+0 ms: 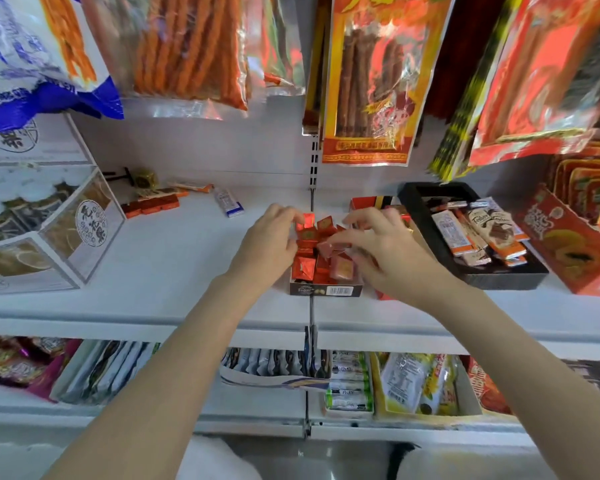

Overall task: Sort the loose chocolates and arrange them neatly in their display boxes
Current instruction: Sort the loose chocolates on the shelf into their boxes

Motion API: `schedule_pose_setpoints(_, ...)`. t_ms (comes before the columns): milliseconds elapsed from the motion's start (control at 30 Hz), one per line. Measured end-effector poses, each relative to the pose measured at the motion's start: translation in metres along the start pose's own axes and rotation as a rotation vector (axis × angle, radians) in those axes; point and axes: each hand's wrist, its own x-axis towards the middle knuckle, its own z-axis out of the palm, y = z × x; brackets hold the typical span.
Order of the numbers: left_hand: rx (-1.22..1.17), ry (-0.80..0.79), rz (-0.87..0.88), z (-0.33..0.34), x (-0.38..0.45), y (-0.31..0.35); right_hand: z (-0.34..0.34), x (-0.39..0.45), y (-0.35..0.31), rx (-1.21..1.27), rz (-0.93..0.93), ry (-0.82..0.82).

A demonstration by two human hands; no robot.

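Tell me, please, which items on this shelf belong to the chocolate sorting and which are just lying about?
Job: red chocolates, their small display box, black tray of bars, loose red squares, left hand, right hand.
Just about: hanging snack packets, white boxes.

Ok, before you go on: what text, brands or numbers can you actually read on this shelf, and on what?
"果", a large character inside a round stamp, on the white carton at far left.
Round seal on the grey-white box: Chinese characters, too blurred to read.
Small box of red chocolates: a script brand and a barcode, both too small.
Chocolate bars in the black tray: script brand, blurred.
Hanging snack bags: print unreadable.
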Motion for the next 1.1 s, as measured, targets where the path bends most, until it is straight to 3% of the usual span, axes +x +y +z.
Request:
schedule_pose_setpoints(100, 0.036, -0.013, -0.071, -0.004, -0.001, -0.016, 0.012, 0.004, -0.007, -0.019, 0.0, -0.13)
schedule_pose_setpoints(300, 0.097, -0.018, -0.133, -0.011, -0.005, -0.041, 0.008, 0.024, -0.023, 0.172, 0.082, -0.077)
schedule_pose_setpoints(500, 0.276, 0.116, -0.298, -0.039, -0.001, -0.105, 0.035, 0.097, -0.045, 0.318, 0.046, -0.135)
schedule_pose_setpoints(600, 0.385, 0.112, -0.316, -0.051, 0.01, -0.14, 0.063, 0.139, -0.057, 0.313, 0.032, -0.221)
schedule_pose_setpoints(800, 0.423, -0.047, -0.397, -0.055, 0.037, -0.18, 0.116, 0.211, -0.072, 0.224, 0.025, -0.332)
schedule_pose_setpoints(1100, 0.502, -0.054, -0.378, -0.055, 0.048, -0.202, 0.154, 0.246, -0.087, 0.119, 0.055, -0.306)
